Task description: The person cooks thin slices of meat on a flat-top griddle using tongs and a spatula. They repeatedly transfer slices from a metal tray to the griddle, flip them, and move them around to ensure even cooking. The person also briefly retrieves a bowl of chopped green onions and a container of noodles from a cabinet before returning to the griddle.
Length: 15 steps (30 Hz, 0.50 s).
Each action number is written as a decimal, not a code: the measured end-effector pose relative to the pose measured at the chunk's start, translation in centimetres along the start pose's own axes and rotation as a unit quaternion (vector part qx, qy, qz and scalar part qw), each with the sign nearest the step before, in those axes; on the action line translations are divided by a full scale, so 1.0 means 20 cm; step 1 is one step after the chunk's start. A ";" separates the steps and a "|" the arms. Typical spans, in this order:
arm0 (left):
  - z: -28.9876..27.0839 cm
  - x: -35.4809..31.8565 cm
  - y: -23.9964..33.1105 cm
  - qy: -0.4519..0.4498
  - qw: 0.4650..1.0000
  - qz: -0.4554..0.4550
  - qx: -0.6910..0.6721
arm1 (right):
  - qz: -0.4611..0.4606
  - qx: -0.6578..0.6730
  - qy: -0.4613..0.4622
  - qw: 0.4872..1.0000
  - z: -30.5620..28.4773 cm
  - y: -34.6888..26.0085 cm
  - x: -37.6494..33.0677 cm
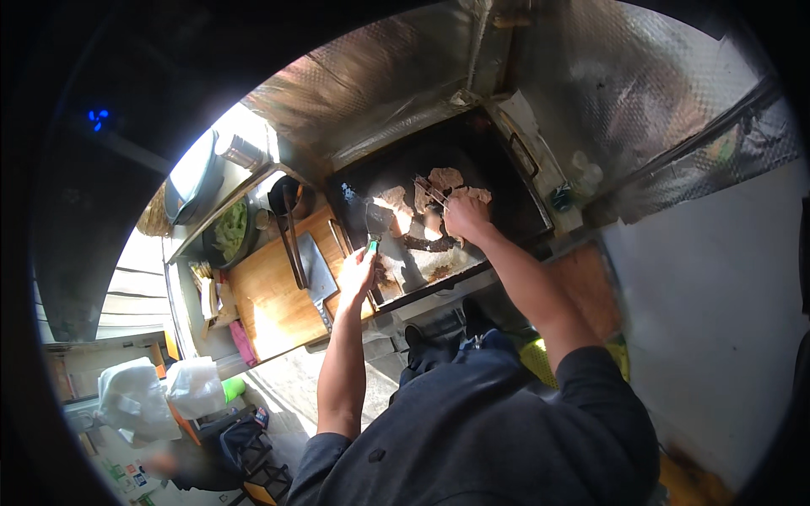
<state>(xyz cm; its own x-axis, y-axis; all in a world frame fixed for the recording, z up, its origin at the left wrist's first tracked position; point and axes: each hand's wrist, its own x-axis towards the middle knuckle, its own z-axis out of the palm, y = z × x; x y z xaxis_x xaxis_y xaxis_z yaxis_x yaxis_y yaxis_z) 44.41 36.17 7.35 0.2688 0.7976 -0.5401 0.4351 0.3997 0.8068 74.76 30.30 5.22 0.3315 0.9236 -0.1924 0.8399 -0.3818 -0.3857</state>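
Note:
Slices of browned meat (445,179) lie on a dark flat griddle (405,160) in front of me. My left hand (358,274) is closed round the green handle of a spatula (379,218), whose wide dark blade rests at the left edge of the meat. Over the meat's right side, my right hand (466,218) grips what looks like a thin pair of tongs (429,191), pointing up and left among the slices. A darker charred strip (428,244) lies on the griddle below the meat.
Left of the griddle, a wooden cutting board (261,291) carries a cleaver (318,271) and long dark tongs (292,240). Beyond it stand a bowl of green leaves (229,232) and a dark pot (285,196). Plastic bags (194,386) and another person (202,468) are at lower left.

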 end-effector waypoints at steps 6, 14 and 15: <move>-0.01 -0.04 -0.01 0.009 0.999 0.034 0.007 | 0.031 0.067 0.005 0.997 -0.03 -0.02 0.07; -0.08 -0.09 -0.07 -0.043 0.997 0.044 0.043 | 0.023 0.028 0.030 0.999 -0.07 0.04 -0.11; -0.09 -0.11 -0.06 -0.046 0.997 0.054 0.025 | 0.021 0.036 0.015 0.999 -0.12 0.02 -0.16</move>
<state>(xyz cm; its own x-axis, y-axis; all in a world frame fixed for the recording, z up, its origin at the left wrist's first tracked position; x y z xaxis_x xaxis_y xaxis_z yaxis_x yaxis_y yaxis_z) 41.78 34.78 8.06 0.3937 0.7884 -0.4727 0.4406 0.2895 0.8497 74.99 27.25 7.94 0.3787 0.9072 -0.1834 0.7924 -0.4202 -0.4422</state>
